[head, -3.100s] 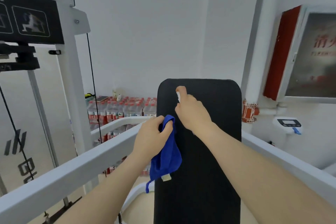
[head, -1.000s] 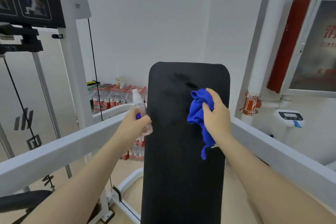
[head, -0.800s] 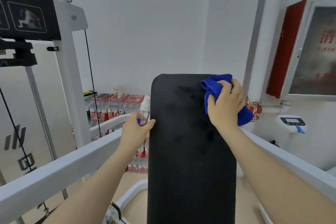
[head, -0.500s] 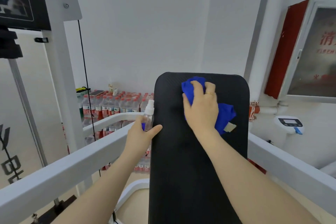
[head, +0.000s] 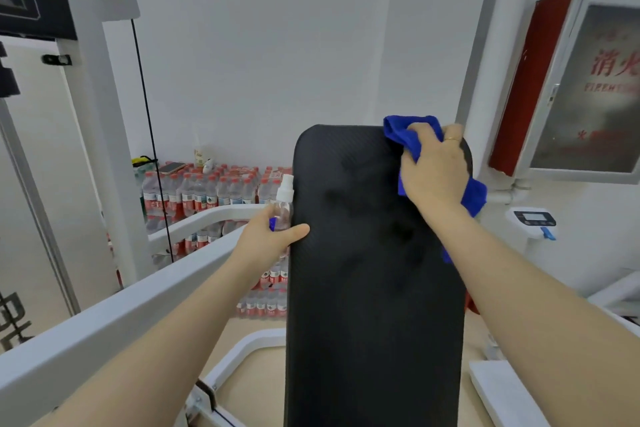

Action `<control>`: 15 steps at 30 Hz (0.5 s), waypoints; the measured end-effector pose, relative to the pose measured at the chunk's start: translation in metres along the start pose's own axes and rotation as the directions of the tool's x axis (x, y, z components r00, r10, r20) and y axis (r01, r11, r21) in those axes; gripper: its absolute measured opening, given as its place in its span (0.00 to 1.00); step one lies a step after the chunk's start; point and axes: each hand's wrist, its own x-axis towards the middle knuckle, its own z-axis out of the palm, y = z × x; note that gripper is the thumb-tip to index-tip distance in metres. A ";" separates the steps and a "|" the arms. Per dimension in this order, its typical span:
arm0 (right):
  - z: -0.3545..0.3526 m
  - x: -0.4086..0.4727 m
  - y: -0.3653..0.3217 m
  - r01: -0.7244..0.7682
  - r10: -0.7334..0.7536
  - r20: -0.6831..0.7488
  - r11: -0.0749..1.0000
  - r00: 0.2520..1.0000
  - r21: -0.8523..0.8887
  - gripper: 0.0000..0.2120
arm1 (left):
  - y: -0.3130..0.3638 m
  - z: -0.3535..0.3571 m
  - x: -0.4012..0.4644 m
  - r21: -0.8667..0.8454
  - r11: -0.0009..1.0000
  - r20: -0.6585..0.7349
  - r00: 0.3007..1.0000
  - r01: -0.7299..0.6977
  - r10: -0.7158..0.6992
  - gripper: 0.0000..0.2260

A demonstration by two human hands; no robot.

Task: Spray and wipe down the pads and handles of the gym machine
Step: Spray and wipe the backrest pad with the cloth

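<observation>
A tall black back pad (head: 374,288) of the gym machine stands upright in front of me, with darker damp patches on its upper half. My right hand (head: 433,173) presses a blue cloth (head: 405,133) against the pad's top right corner. My left hand (head: 270,241) holds a small clear spray bottle (head: 284,199) with a white nozzle at the pad's left edge, thumb resting on the pad.
White frame bars (head: 114,319) of the machine run along both sides of the pad. A white upright (head: 104,135) and black cable (head: 149,125) stand at left. Packs of water bottles (head: 204,194) line the back wall. A fire cabinet (head: 585,87) hangs at right.
The spray bottle went from my right hand to my left, and the cloth to my right. In the last half second the cloth slid from the pad's upper middle to its top right corner.
</observation>
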 end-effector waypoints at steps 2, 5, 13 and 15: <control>0.012 -0.009 -0.024 0.046 -0.046 0.014 0.998 0.999 0.043 0.20 | -0.002 -0.001 0.003 0.016 1.000 0.004 1.000 -0.015 0.015 0.33; 0.031 -0.027 -0.056 0.132 -0.133 0.027 0.991 0.991 0.033 0.22 | -0.003 0.000 0.001 0.005 0.998 0.014 0.998 -0.063 0.063 0.33; 0.015 -0.009 -0.045 0.297 -0.282 0.102 0.934 0.954 -0.201 0.18 | 0.000 -0.007 -0.004 -0.053 0.998 0.063 0.998 0.017 -0.014 0.33; 0.006 0.005 -0.032 0.128 -0.129 0.010 0.967 0.992 -0.222 0.15 | -0.002 -0.007 -0.004 -0.062 0.998 0.053 0.998 0.025 -0.021 0.31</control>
